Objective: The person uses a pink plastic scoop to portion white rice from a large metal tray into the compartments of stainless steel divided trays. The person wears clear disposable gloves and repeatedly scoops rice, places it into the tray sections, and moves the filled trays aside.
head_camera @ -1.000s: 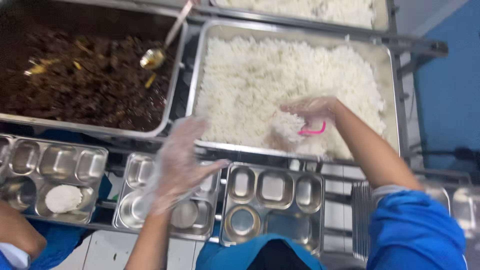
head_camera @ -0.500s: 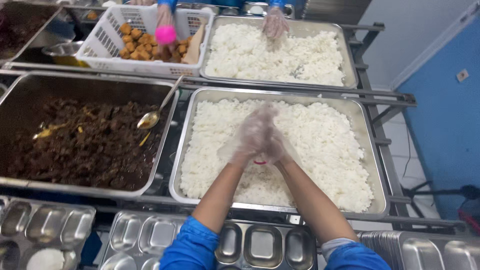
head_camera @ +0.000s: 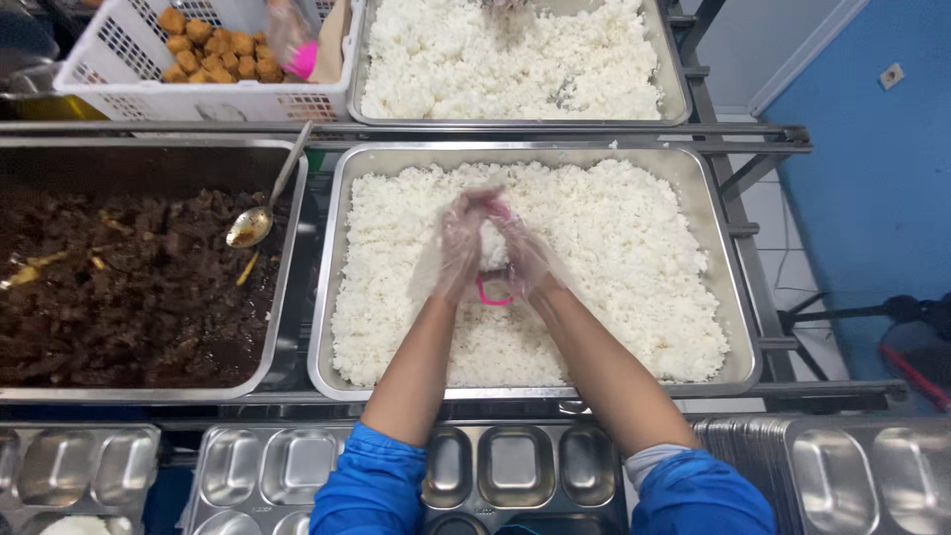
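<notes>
Your left hand [head_camera: 458,248] and right hand [head_camera: 523,256], in clear gloves, press together around a lump of white rice [head_camera: 492,244] and a pink scoop [head_camera: 489,290], above the rice tray [head_camera: 711,248]; the stew spoon [head_camera: 260,210] lies well left.

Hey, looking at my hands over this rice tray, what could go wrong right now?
Rice could slip from between your left hand and right hand, which press a lump together above the rice tray. The loose plastic gloves may snag or slide off. The pink scoop under your hands sits partly hidden and could get buried in the rice.
</notes>
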